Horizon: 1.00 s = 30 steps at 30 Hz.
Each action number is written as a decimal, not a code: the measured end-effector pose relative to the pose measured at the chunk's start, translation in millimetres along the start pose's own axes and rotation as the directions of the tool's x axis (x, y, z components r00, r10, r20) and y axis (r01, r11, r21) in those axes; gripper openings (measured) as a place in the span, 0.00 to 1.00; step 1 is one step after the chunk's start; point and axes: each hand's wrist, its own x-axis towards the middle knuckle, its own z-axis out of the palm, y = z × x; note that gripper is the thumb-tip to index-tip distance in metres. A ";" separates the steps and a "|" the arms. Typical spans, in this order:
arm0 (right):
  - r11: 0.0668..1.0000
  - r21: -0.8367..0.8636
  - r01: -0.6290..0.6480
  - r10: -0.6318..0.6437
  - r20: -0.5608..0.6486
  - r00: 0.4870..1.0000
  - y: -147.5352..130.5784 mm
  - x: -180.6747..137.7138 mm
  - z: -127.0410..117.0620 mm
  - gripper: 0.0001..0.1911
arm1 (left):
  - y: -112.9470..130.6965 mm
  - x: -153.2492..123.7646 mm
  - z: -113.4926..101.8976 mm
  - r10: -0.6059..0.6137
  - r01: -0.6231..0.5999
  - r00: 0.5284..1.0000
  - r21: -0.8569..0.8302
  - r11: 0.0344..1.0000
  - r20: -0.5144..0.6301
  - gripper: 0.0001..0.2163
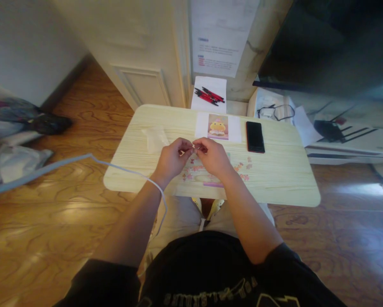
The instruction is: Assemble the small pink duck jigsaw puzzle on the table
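Over the middle of the pale wood-grain table (284, 183), my left hand (174, 158) and my right hand (212, 157) meet fingertip to fingertip. Both are closed in a pinch around something tiny; its kind is too small to make out. Below and beside my right hand lie small pink-orange pieces (244, 165), spread over the tabletop and partly hidden by the hands. A purple strip (213, 184) lies near the front edge. Just beyond my hands is a white sheet with a printed picture of a yellow figure (218, 127). A whitish translucent bag (155, 140) rests left of my left hand.
A black phone (255, 137) lies at the table's right. Behind the table, several red-and-black pens (210, 96) lie on white paper. A white box with a dark cable (276, 111) and a router (330, 130) stand back right. A pale cord (127, 169) crosses my left forearm.
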 end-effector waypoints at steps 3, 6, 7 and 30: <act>0.995 0.082 -0.060 0.061 -0.001 0.998 10.0 -0.3 -18.5 0.10 | 10.3 -0.2 10.8 -0.003 0.003 1.000 -0.133 0.991 -0.004 0.09; 0.978 0.159 -0.135 0.132 0.026 0.991 18.5 -1.1 -38.7 0.08 | 19.5 3.2 25.2 -0.013 0.013 1.000 -0.214 0.977 0.002 0.10; 0.971 0.181 -0.155 0.152 0.029 0.988 21.0 -1.9 -44.6 0.08 | 21.9 4.4 30.1 -0.011 0.012 1.000 -0.234 0.972 0.007 0.10; 0.965 -0.171 -0.198 0.224 0.148 0.963 50.2 6.7 -70.1 0.14 | 24.7 -42.4 47.5 0.375 -0.427 0.903 0.328 0.843 0.211 0.10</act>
